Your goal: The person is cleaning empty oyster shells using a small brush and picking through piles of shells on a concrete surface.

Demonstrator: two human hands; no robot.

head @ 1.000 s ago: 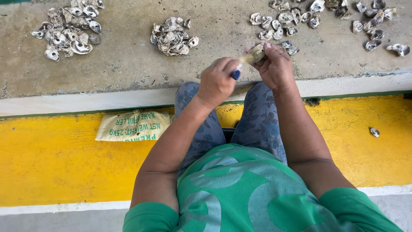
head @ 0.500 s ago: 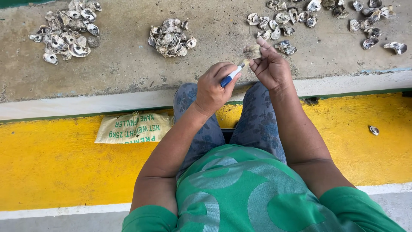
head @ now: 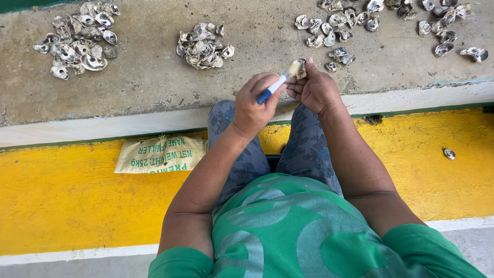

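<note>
My left hand (head: 254, 103) grips a small tool with a blue and white handle (head: 271, 88), its tip against a small oyster shell (head: 298, 68). My right hand (head: 316, 90) holds that shell between thumb and fingers. Both hands are raised above my knees, just in front of the concrete ledge (head: 154, 87). Most of the shell is hidden by my right fingers.
Piles of grey oyster shells lie on the concrete: one far left (head: 80, 38), one in the middle (head: 203, 46), a scattered lot at the top right (head: 381, 20). A folded sack (head: 159, 153) and a single shell (head: 449, 153) lie on the yellow floor strip.
My left hand has turned so the blue handle points down-left and the tip works at the shell. Both hands stay over my knees.
</note>
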